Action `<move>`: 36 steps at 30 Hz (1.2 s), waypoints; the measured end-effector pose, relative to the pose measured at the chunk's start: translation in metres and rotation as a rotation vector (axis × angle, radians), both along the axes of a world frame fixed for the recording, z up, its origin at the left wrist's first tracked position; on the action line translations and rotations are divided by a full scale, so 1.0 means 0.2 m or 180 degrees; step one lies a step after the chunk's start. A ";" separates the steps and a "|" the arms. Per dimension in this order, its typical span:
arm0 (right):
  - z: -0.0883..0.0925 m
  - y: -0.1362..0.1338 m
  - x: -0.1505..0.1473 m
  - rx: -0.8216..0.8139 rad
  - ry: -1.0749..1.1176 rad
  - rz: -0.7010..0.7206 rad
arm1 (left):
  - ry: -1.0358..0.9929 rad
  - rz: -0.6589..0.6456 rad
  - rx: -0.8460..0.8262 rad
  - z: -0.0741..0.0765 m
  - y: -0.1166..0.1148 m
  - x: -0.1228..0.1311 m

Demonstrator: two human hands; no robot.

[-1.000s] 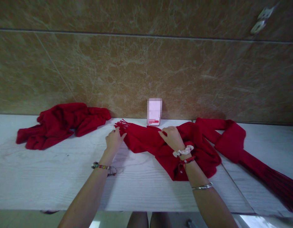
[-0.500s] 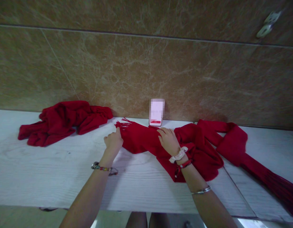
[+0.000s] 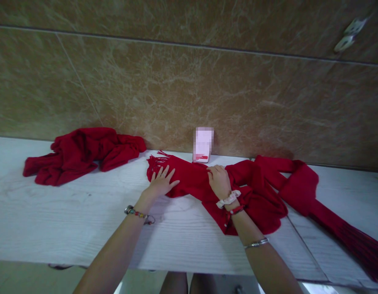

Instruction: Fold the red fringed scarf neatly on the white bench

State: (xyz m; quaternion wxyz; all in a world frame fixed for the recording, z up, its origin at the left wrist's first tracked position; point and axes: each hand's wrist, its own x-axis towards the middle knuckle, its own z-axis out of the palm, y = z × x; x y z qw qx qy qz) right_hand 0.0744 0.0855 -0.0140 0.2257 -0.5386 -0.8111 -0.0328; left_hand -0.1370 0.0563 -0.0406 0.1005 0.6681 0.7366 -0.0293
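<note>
A red fringed scarf lies partly flat in front of me, its left end tasselled and its right part bunched in loose folds. On that left end my left hand rests palm down, fingers spread, just beside the fringe. My right hand has its fingers curled on the scarf near its far edge, closed on the cloth. The fingertips there are partly hidden. Bracelets circle both wrists, and a pale scrunchie is on the right one.
A crumpled red cloth lies at the left by the wall. To the right, another length of red scarf trails its long fringe toward the near edge. A phone leans on the wall behind the white wooden table.
My left hand has gone from pinching the fringed corner to lying spread on the scarf, slightly rightward. My right hand's fingers have curled in more and shifted slightly right.
</note>
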 end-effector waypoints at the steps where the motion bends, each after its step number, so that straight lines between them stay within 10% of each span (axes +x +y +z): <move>1: 0.01 0.00 0.00 0.0114 0.0138 0.0000 | -0.0012 0.0025 -0.0063 0.00 0.00 -0.01; 12: 0.00 -0.01 0.01 -0.0277 -0.0546 -0.0114 | 0.0048 0.0458 -0.0121 0.10 -0.04 0.01; 19: 0.05 -0.01 0.01 -0.0231 -0.0210 0.0437 | -0.0131 -0.0508 0.0087 0.05 -0.03 0.07; 27: 0.08 -0.01 0.08 -0.0176 -0.0757 0.0047 | 0.0096 0.0392 -0.0327 0.12 -0.05 -0.06; 36: 0.11 -0.05 0.05 -0.0361 -0.0981 0.0712 | 0.0547 0.0655 0.0766 0.07 -0.06 0.08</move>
